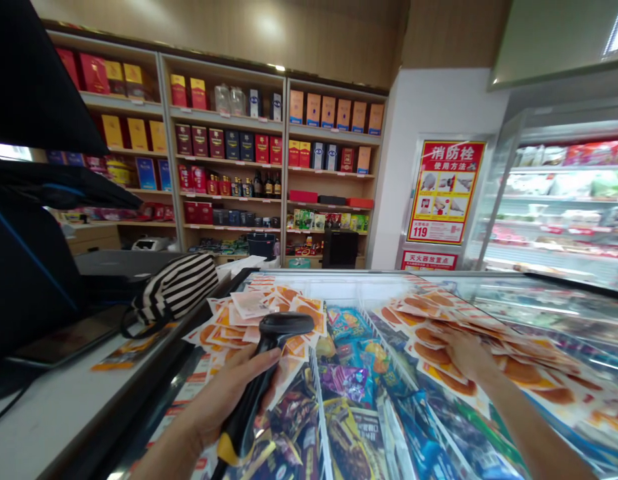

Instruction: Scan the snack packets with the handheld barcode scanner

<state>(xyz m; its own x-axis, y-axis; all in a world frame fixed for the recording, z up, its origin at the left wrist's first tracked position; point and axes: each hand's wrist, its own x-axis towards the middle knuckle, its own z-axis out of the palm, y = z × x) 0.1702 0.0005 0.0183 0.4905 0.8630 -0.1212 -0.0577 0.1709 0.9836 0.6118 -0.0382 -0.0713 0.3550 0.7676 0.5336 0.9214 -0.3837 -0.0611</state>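
Left hand: the left hand (pixel 233 387) grasps a black barcode scanner (pixel 249 403) by its handle, thumb laid across the upper part and fingers wrapped round the far side.
Scanner: held tilted above the freezer, its head uppermost and in front of the left pile of packets, a yellow patch showing near the base of the handle.
Right hand: the right hand (pixel 466 353) reaches out over the right pile of packets and touches it; the fingertips blur into the packets, so whether they pinch one cannot be told.
Right packets: the right pile (pixel 523 370), flat white packets with round brown shapes, overlaps in a long spread across the right part of the freezer top.
Left packets: the left pile (pixel 221 330), similar white and orange packets, lies in a heap behind and beside the scanner.
Freezer: the chest freezer (pixel 359 291) shows colourful wrapped goods between the two piles, among them a purple packet (pixel 346 380), parted by white wire dividers (pixel 319 413).
Counter: the pale counter (pixel 49 413) at the left carries a striped bag (pixel 181 287) and, just in front of it, an orange packet (pixel 133 350).
Background: wall shelves (pixel 333 130) hold rows of boxes and bottles; a red and yellow poster (pixel 446 190) hangs between them and a lit display case (pixel 559 193).
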